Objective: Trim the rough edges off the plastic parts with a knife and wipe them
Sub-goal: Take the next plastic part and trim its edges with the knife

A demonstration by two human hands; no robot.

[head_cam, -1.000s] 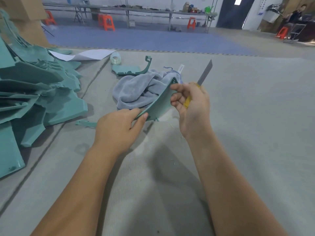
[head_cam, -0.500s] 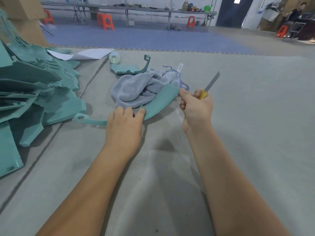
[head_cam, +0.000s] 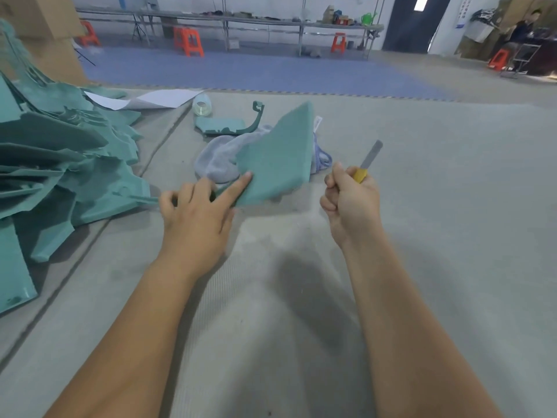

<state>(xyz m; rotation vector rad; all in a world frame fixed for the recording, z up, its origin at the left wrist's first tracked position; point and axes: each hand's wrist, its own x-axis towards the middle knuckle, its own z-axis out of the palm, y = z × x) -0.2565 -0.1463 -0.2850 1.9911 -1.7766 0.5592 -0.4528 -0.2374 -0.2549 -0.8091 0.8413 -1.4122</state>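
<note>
Floor covering: a grey mat [head_cam: 437, 236] spreads underfoot, with a blue mat [head_cam: 271, 73] beyond it.
Paper: a white sheet [head_cam: 144, 99] lies curled near the far edge of the grey mat.
Tape roll: a clear roll [head_cam: 202, 105] sits just beside the sheet.
Cardboard: a big brown box [head_cam: 39, 31] stands at the far left.
Table: a long metal table [head_cam: 229, 22] runs along the back wall, with small items and a green watering can [head_cam: 368, 18] on it.
Stools: orange stools [head_cam: 188, 40] stand near it.
Doorway: a dark door [head_cam: 417, 22] at the back right.
Person: someone sits at a desk [head_cam: 530, 52] in the far right corner.
</note>
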